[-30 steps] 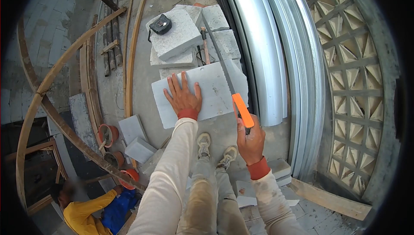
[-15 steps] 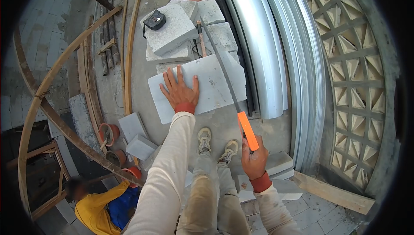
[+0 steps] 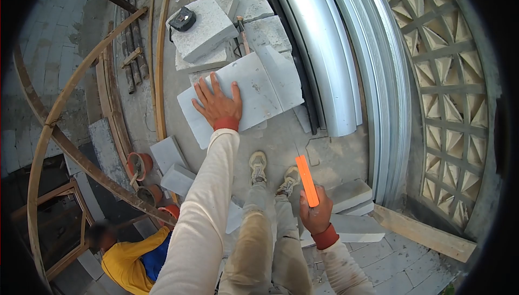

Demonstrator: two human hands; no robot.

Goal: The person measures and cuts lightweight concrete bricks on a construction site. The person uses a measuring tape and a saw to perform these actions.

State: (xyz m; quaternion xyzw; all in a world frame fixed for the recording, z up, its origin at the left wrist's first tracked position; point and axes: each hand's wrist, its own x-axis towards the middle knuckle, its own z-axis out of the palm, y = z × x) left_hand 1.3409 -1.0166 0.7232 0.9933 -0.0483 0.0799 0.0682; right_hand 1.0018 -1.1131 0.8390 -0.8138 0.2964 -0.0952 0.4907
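My left hand (image 3: 218, 104) lies flat with spread fingers on a pale block (image 3: 251, 95), pressing its left part. Across the block's right part runs a thin straight line. My right hand (image 3: 315, 208) is wrapped round the orange handle (image 3: 308, 181) of a saw, nearer my body than the block. The saw's blade is blurred and hard to make out; it extends from the handle toward the block's right part. Behind the block, a black tape measure (image 3: 183, 19) rests on a stacked rough block (image 3: 203, 32).
Long metal sheets (image 3: 324, 51) lie to the right, beside a patterned block wall (image 3: 448, 100). Wooden poles (image 3: 161, 62) stretch along the left. A person in a yellow top (image 3: 130, 257) is at the lower left, near buckets (image 3: 140, 166). More blocks (image 3: 348, 195) lie by my right hand.
My right hand and the saw handle have moved slightly down, toward my body. The view has shifted a little. My left hand stays on the block.
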